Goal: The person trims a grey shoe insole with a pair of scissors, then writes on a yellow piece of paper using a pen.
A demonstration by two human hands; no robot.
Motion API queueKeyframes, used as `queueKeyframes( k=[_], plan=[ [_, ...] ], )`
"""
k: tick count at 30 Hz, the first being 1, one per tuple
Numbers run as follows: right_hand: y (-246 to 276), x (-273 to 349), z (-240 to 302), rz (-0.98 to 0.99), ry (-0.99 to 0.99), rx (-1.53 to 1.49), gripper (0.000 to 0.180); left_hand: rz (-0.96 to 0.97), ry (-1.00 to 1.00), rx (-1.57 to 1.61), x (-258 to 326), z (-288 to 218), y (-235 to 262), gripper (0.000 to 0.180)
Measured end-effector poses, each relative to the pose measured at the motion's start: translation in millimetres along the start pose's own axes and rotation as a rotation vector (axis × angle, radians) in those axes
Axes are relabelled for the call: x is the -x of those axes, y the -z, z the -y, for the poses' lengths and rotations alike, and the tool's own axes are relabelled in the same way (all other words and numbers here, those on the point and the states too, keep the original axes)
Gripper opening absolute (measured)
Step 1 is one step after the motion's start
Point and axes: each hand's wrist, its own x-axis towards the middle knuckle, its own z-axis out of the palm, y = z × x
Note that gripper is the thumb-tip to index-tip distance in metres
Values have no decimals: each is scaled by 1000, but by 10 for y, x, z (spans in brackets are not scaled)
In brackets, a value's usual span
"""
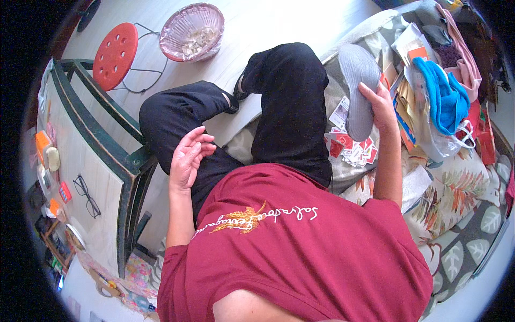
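My right hand (380, 102) grips the edge of a grey, ribbed, sole-shaped piece (358, 80), with the thumb on its face and the fingers behind. A small orange-red bit (384, 81) shows beside those fingers; what it is I cannot make out. The piece is held upright above the patterned seat, right of my knee. My left hand (189, 158) is raised over my left thigh, its fingers loosely bent and somewhat apart, with nothing visible in them. Below the grey piece lies a loose pile of playing cards (358, 152) on the seat.
At my right lie a bright blue cloth (442, 99), a clear plastic bag (437, 149) and papers (403, 110). A dark-framed table (102, 166) stands left, with eyeglasses (87, 196) on it. Ahead are a red stool (115, 56) and a lined pink wastebasket (174, 27).
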Motion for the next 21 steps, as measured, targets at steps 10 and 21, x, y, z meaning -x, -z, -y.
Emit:
queueKeyframes(
  k=[10, 21],
  plan=[
    [-218, -65, -176, -468, 439, 753, 32, -59, -47, -100, -764, -540, 151, 38],
    [-1391, -404, 66, 44, 703, 871, 59, -1035, -291, 579, -2572, -1273, 2614, 56]
  ],
)
